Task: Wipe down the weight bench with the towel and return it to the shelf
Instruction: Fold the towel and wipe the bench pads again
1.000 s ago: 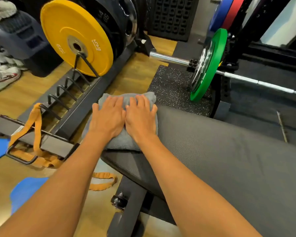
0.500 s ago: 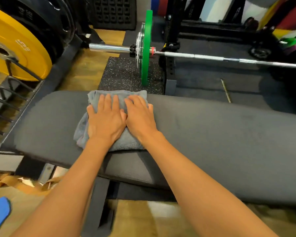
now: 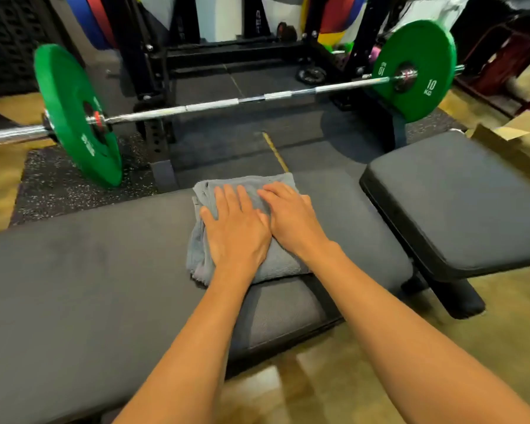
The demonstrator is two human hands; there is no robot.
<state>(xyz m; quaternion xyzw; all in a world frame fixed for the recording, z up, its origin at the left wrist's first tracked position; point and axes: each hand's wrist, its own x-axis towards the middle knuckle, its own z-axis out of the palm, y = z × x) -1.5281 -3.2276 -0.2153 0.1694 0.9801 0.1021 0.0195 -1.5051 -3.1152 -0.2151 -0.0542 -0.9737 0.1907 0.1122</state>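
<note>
A folded grey towel (image 3: 207,191) lies on the long black pad of the weight bench (image 3: 89,270), towards the pad's right end. My left hand (image 3: 236,231) and my right hand (image 3: 291,218) press flat on the towel side by side, thumbs touching, fingers pointing away from me. The hands cover most of the towel; its far edge, left side and near fold show. The bench's separate seat pad (image 3: 459,203) lies to the right, past a narrow gap.
Beyond the bench, a barbell (image 3: 211,107) rests low with a green plate at the left (image 3: 74,117) and another at the right (image 3: 416,71). A black rack (image 3: 153,87) stands behind it. Cardboard (image 3: 508,142) lies at far right on the wood floor.
Both hands have slid the towel rightward along the pad, from its left end to near the seat gap. My view has swung right with them, losing the yellow plate.
</note>
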